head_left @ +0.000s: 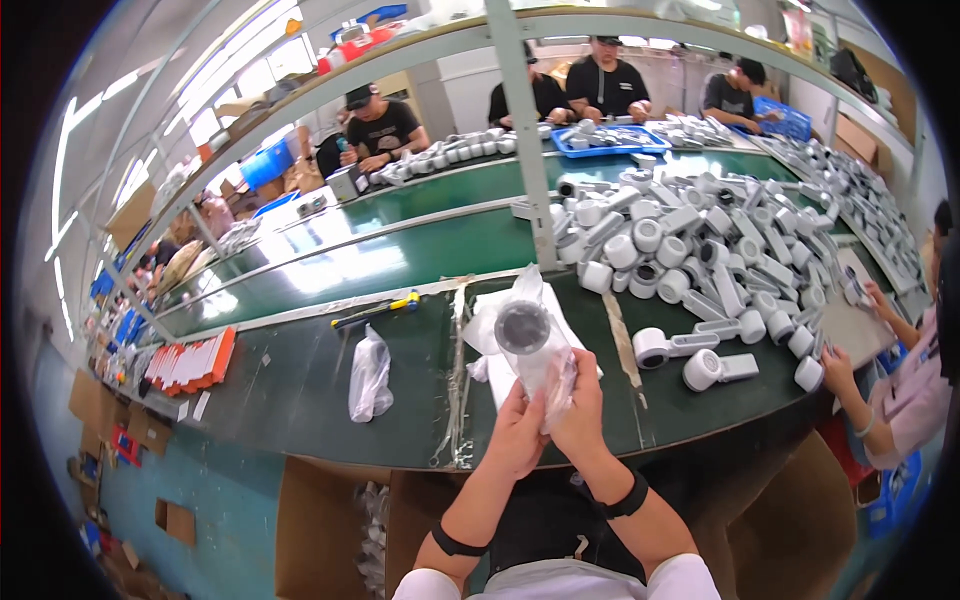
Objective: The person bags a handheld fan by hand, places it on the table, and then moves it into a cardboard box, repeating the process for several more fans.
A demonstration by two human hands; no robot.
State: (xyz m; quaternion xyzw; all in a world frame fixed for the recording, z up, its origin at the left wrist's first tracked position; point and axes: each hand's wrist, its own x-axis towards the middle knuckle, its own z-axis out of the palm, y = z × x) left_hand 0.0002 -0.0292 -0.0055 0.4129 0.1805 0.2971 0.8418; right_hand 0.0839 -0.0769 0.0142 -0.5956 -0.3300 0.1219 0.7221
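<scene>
Both my hands are closed round the handle of a white device with a round grey head (523, 328), wrapped in a clear plastic bag. My left hand (514, 432) grips it from the left, and my right hand (580, 408) pinches the bag and handle from the right. The head points away from me over a stack of white bags or sheets (485, 318) on the green bench. To the left lies a bagged device (370, 375). Two unbagged devices, one of them a white device (718, 369), lie on the right.
A large heap of white devices (690, 230) fills the right side. A yellow-and-black hammer (376, 309) and orange-and-white cartons (192, 362) lie left. An upright post (522, 130) stands ahead. Open cardboard boxes (325, 520) stand below the bench. Other people work opposite and at right.
</scene>
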